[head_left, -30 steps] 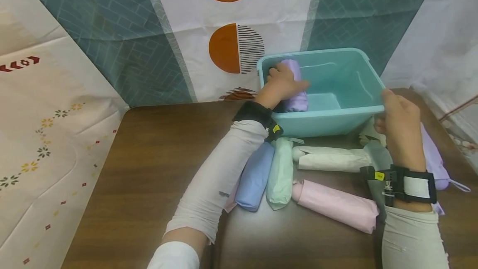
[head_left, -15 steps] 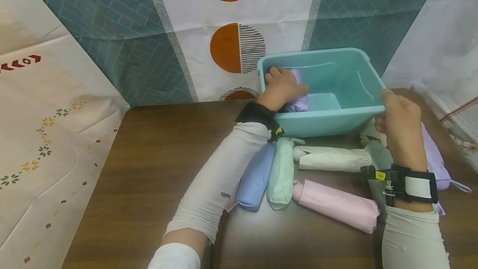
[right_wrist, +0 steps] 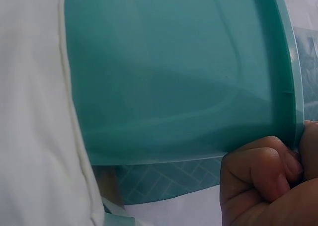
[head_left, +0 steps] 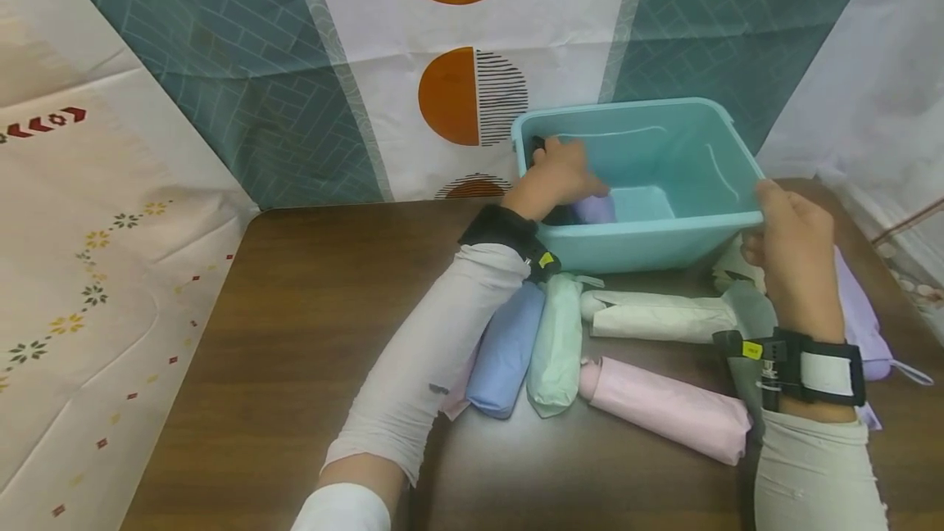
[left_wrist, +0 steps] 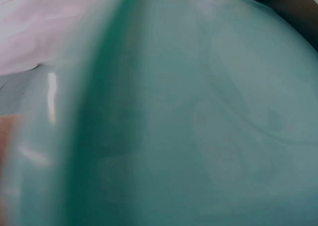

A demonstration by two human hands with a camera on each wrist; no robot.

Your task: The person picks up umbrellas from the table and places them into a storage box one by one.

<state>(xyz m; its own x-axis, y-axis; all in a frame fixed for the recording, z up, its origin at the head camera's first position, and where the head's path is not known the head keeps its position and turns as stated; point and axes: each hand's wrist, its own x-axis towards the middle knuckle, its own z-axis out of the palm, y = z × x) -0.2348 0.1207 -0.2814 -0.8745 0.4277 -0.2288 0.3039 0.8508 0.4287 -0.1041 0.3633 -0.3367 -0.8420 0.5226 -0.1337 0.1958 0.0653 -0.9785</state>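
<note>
A light teal plastic bin (head_left: 627,248) stands at the back of the table. My left hand (head_left: 558,179) reaches over its left end and grips a lilac folded umbrella (head_left: 596,210) low inside, thumb along the right side. Most of that umbrella is hidden under the hand. Something black (head_left: 538,142) shows beside the fingers in the bin. My right hand (head_left: 798,248) grips the front right corner of the rim, its fingers curled tightly in the right wrist view. Blurred teal bin wall (left_wrist: 208,116) fills the left wrist view.
In front of the bin lie several folded umbrellas: blue (head_left: 505,355), mint green (head_left: 555,351), cream (head_left: 660,316) and pink (head_left: 667,410). A grey-green one (head_left: 748,310) lies partly under my right wrist, with another lilac one (head_left: 859,314) beyond it. A patterned curtain (head_left: 472,31) hangs behind.
My left hand has lowered the lilac umbrella into the bin, so less of it shows above the hand. My right hand has kept its hold on the rim.
</note>
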